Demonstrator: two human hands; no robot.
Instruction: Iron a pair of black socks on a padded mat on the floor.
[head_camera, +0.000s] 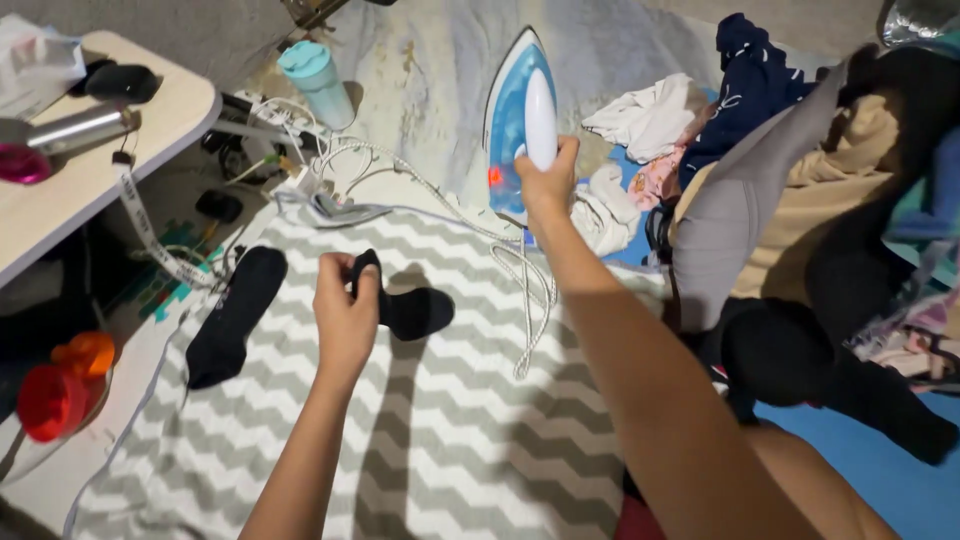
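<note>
L hand (345, 312) is pinching the cuff end of a black sock (408, 308), fingers closed on it, lifting that end a bit while the toe end is lying on the grey-and-white zigzag cloth (440, 420). R hand (548, 178) is gripping the white handle of a blue-and-white iron (522, 118), holding it nose-up, off the cloth, past its far edge. The iron's braided cord (530, 290) is trailing down across the cloth w/ a loop near the R forearm.

Progress, as a judgement: early-ish. A second black sock (232, 315) is lying flat to the left on the same cloth, apart from the held one; can't tell if it's been pressed. The held sock isn't laid flat yet, so pressing it looks not done.

Further out: a heap of clothes (800, 200) is piling up at right, a teal tumbler (318, 82) is standing beyond the cloth, a table (150, 140) is sitting at left.

Hard to read: the iron's soleplate is facing away, plug end is lost in clutter, heap items are overlapping.
</note>
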